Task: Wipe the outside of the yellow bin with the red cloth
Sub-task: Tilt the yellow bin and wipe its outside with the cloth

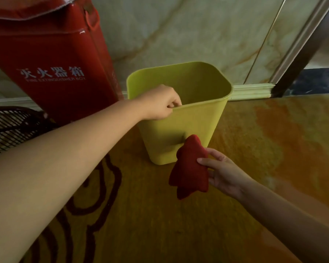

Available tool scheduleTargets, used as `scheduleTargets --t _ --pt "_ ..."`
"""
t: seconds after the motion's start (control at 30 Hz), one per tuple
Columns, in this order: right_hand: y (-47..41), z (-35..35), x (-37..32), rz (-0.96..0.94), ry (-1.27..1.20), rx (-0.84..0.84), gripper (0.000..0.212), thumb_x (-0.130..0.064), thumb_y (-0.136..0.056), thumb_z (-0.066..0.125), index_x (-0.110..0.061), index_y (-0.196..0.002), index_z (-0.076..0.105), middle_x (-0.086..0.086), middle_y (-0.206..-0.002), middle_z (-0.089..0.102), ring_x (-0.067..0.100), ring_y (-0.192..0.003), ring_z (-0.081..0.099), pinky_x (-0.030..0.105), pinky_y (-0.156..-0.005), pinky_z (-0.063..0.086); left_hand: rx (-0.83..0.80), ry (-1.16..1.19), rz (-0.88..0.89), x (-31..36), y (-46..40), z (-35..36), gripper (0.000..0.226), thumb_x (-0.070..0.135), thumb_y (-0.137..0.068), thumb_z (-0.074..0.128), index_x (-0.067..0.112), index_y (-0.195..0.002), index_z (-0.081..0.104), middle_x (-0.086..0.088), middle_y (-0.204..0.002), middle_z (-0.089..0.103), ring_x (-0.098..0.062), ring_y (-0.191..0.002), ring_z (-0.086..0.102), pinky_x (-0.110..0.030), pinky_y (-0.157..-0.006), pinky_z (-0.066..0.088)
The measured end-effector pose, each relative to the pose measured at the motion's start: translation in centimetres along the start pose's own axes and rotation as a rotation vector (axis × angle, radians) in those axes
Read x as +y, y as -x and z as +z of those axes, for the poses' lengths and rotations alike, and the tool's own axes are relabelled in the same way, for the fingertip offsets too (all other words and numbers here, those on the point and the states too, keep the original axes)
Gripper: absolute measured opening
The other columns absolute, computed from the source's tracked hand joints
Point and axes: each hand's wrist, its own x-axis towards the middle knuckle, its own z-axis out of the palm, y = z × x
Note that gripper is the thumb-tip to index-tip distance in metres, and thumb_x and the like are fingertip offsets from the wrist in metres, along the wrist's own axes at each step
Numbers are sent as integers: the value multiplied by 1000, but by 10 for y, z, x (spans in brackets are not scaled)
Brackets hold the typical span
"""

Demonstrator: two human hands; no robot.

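Observation:
The yellow bin (pixel 184 128) stands upright and empty on the marble floor near the wall. My left hand (pixel 160 103) grips its near left rim, fingers curled over the edge. My right hand (pixel 222 171) holds the red cloth (pixel 190 168), bunched up. The cloth's top corner lies against the lower right part of the bin's near outer wall.
A red fire extinguisher box (pixel 49 59) stands just left of the bin, against the marble wall. A dark wire grille (pixel 11 126) lies at the left edge. A white skirting board (pixel 253 91) and a dark door frame (pixel 300 54) are behind right.

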Motion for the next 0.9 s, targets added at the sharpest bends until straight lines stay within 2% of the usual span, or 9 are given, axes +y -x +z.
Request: scheduleTargets --t 0.07,0.2,0.27,0.33,0.47,0.57,0.67,0.83,0.9 --pt "7 -7 -8 -9 -38 7 39 -4 -67 68 -19 -102 64 6 -86 74 20 -71 71 30 -53 56 58 81 -20 4 -6 -12 39 -4 -77 49 8 -112 64 -14 -114 68 -19 -103 63 -25 -86 49" --pt "24 -28 -40 -103 -51 70 46 -9 -63 67 -20 -108 65 6 -96 73 20 -77 71 34 -58 58 171 250 -136 0 -17 -31 34 0 -76 58 6 -109 65 -6 -98 67 -5 -72 60 1 -52 38" --pt "30 -35 -59 -180 -20 100 49 -10 -62 67 -21 -109 63 7 -94 74 21 -76 72 35 -54 58 153 376 -238 -10 -11 -23 33 0 -76 60 3 -109 64 -7 -95 65 -5 -66 63 -6 -59 48" --pt "31 -36 -74 -245 36 122 49 -10 -61 68 -23 -107 63 4 -84 76 22 -75 72 34 -54 58 134 516 -358 -25 0 -7 35 0 -77 60 3 -112 62 -10 -101 66 -18 -78 66 -21 -73 54" --pt "21 -31 -85 -302 114 163 37 0 -77 62 -24 -105 62 -2 -76 76 20 -72 72 29 -55 57 101 716 -548 -60 27 13 32 -3 -80 56 3 -111 62 -10 -93 67 -13 -69 59 -12 -52 49" --pt "16 -29 -90 -303 105 178 36 0 -79 61 -24 -106 63 -1 -77 76 19 -71 72 32 -59 59 14 765 -658 -81 50 23 34 0 -81 57 6 -114 61 -8 -95 68 -15 -80 63 -20 -66 53" --pt "17 -25 -103 -328 164 208 39 -2 -79 62 -22 -112 62 5 -87 74 20 -73 72 33 -59 60 -24 853 -698 -90 64 29 36 1 -82 57 11 -116 59 -3 -94 68 -14 -84 62 -22 -65 51" --pt "17 9 -128 -603 592 280 39 -4 -77 67 -30 -105 59 -2 -91 70 8 -76 71 19 -53 54 -68 926 -660 -92 69 29 36 1 -82 56 15 -115 60 -5 -103 69 -16 -91 64 -26 -70 50" --pt "6 36 -120 -667 837 276 44 -9 -77 68 -35 -110 57 -9 -97 66 5 -78 67 16 -58 53 -76 941 -645 -92 69 29 36 1 -82 55 16 -115 59 -6 -104 69 -15 -91 65 -24 -69 50"
